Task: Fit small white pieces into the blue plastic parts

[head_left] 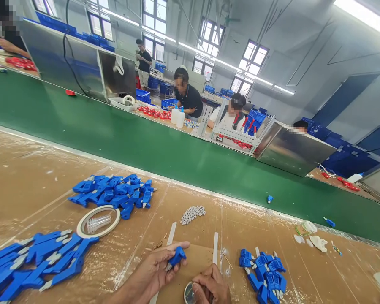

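Note:
My left hand point(158, 268) is closed on a small blue plastic part point(176, 256), held just above the brown taped worktable point(34, 185). Close to its right, my right hand point(213, 287) curls over a small round metal tin point(188, 294) at the bottom edge. A heap of blue parts point(114, 195) lies to the upper left. Longer blue pieces point(34, 264) lie in rows at the far left. Another cluster of blue parts point(266, 274) sits to the right of my hands. A small pile of grey pellets point(192, 214) lies ahead.
A tape roll point(98, 221) lies left of centre. Two white strips point(215, 248) lie near my hands. A green conveyor belt point(139, 141) runs across beyond the table, with a stray blue part point(270, 198) on it. Several people work at benches beyond it. White scraps point(318, 242) lie at right.

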`<state>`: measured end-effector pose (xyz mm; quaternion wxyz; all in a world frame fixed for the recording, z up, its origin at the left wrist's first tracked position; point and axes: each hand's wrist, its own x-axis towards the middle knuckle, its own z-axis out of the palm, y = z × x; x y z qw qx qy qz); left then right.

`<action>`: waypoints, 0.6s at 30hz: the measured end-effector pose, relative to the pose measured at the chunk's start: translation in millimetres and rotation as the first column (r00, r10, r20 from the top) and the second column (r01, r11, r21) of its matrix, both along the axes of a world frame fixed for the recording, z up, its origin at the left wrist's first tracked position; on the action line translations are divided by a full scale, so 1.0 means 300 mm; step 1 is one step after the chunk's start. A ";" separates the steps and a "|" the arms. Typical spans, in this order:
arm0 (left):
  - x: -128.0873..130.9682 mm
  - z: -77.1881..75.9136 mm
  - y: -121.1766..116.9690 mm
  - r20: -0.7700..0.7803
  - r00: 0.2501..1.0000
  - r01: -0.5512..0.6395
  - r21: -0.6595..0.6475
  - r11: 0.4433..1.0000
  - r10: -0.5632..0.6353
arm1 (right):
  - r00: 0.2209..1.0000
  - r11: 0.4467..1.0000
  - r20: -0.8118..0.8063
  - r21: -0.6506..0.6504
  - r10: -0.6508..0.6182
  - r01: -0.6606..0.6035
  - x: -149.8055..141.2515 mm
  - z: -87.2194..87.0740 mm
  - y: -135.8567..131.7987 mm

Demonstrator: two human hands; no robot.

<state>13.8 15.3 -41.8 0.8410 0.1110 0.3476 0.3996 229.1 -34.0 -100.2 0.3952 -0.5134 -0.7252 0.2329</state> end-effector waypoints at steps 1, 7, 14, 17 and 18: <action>0.000 -0.002 -0.003 0.029 0.999 -0.018 -0.007 1.000 0.018 | 1.000 1.000 0.001 -0.008 0.001 -0.001 -0.001 0.008 -0.001; -0.016 0.000 -0.024 0.107 0.992 -0.064 0.004 0.998 0.064 | 0.988 0.987 -0.133 -0.151 -0.080 0.060 0.004 0.056 -0.009; -0.004 -0.025 -0.049 -0.069 0.996 -0.054 0.064 0.996 0.059 | 0.935 0.954 -0.311 -0.287 -0.172 0.080 0.026 0.074 -0.004; 0.000 -0.055 -0.038 -0.134 0.988 -0.072 0.060 0.996 0.079 | 0.922 0.950 -0.344 -0.304 -0.177 0.069 0.026 0.066 0.000; -0.001 -0.063 -0.032 -0.123 0.989 -0.072 0.050 0.996 0.078 | 0.921 0.949 -0.348 -0.308 -0.176 0.066 0.026 0.064 0.000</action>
